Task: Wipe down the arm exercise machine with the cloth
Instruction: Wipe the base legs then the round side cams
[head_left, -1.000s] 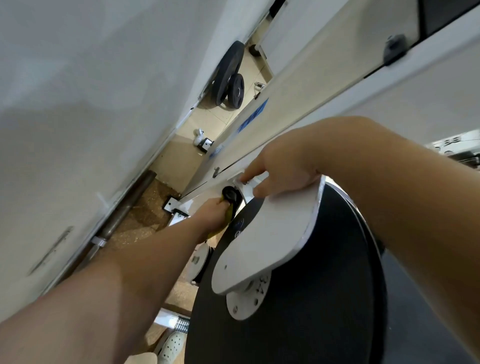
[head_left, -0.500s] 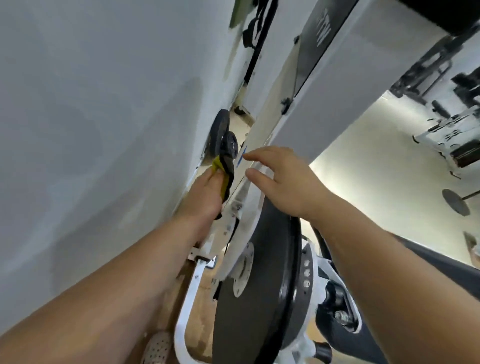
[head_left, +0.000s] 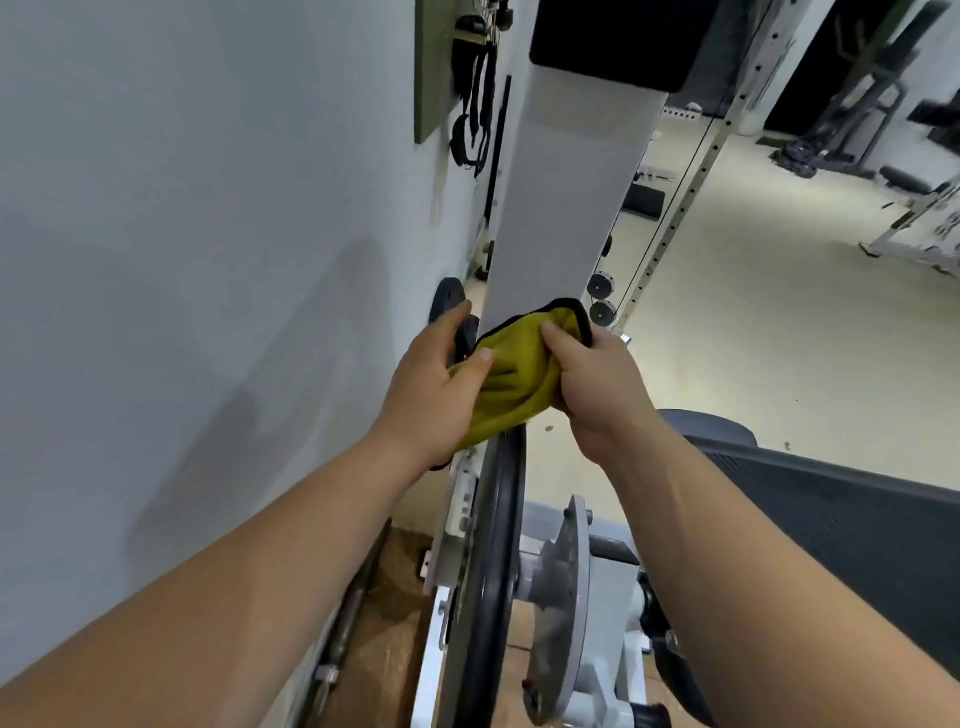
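Soft yellow cloth (head_left: 511, 374); smooth matt white metal machine column (head_left: 566, 208).

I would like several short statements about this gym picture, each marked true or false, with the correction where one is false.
1. The left hand and the right hand both grip the cloth. True.
2. The cloth is blue. False: it is yellow with a black edge.
3. A dark disc stands edge-on below the hands. True.
4. The cloth lies on the floor. False: it is held up in front of the white column of the machine.
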